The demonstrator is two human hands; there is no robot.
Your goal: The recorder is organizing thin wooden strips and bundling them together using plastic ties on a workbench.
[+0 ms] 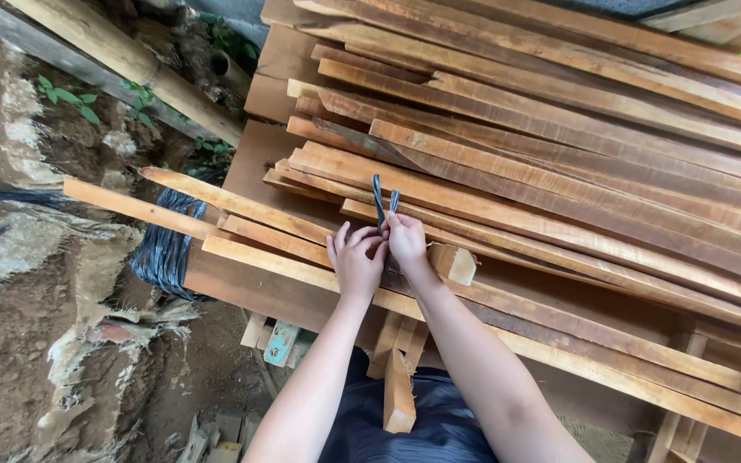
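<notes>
Left hand: your left hand (355, 261) pinches the dark strap (379, 201), fingers clenched on its lower end.
Right hand: your right hand (407, 242) grips the same strap, just beside your left fingers.
Strap: two dark ends rise upright just above your fingertips.
Surface: rough wooden planks (559, 171) lie stacked under and beyond your fingers.
Surroundings: bare earth (36, 343) and a dark strap bundle (165, 249) lie left of your fingers.

Outdoor daylight. Bare dirt ground (36, 369) left of fingers, pale debris scattered. Green weeds (66, 93) far upper left. Thick bamboo pole (130, 60) slanting above. Stacked rough wooden planks (559, 146) filling right side.
</notes>
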